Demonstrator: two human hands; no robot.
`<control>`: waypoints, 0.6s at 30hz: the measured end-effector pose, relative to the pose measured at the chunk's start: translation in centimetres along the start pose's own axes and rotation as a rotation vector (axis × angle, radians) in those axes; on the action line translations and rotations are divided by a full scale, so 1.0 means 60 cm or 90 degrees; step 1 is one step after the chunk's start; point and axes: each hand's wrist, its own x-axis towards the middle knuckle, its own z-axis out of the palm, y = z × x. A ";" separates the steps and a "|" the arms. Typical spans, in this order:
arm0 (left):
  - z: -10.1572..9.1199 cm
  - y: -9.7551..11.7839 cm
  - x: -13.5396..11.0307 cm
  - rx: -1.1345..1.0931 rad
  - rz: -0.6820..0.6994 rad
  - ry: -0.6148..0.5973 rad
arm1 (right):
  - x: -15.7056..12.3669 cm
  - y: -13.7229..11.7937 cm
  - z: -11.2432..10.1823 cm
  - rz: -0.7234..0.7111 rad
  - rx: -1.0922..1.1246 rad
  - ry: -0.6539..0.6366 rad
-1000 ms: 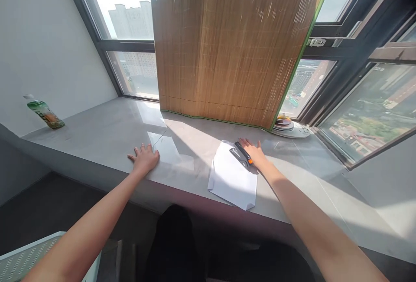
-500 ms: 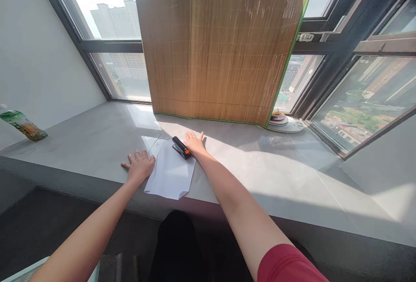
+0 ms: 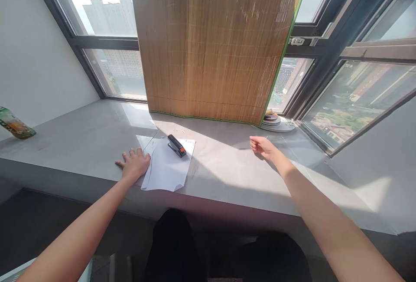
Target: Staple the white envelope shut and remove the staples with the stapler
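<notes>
White paper sheets (image 3: 167, 167) lie on the pale sill, slightly creased, with faint marks near the top right corner. On their upper part rests a black stapler (image 3: 177, 145) with an orange patch at one end. My left hand (image 3: 134, 163) lies flat with spread fingers at the left edge of the paper. Well to the right of the sheets, my right hand (image 3: 263, 146) is just over the sill, its fingers curled together. Whatever may be pinched in them is too small to make out.
A bamboo blind (image 3: 211, 47) with green edging hangs down to the sill (image 3: 227, 169). At its lower right corner stand stacked plates (image 3: 273, 121). A green and orange drink bottle (image 3: 16, 123) leans at the far left. Tiny bits lie above the paper.
My right hand has left the stapler and paper and moved far right along the sill, its fingers now curled instead of spread. My left hand stays flat beside the paper.
</notes>
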 end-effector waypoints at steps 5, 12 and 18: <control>-0.008 0.004 -0.001 0.000 0.000 0.002 | -0.065 0.139 -0.143 -0.044 0.364 0.233; -0.009 -0.006 0.006 -0.022 -0.020 0.000 | -0.060 0.167 -0.102 0.016 0.224 0.232; -0.042 0.008 0.016 0.007 -0.038 -0.021 | -0.068 0.156 -0.114 0.068 0.314 0.221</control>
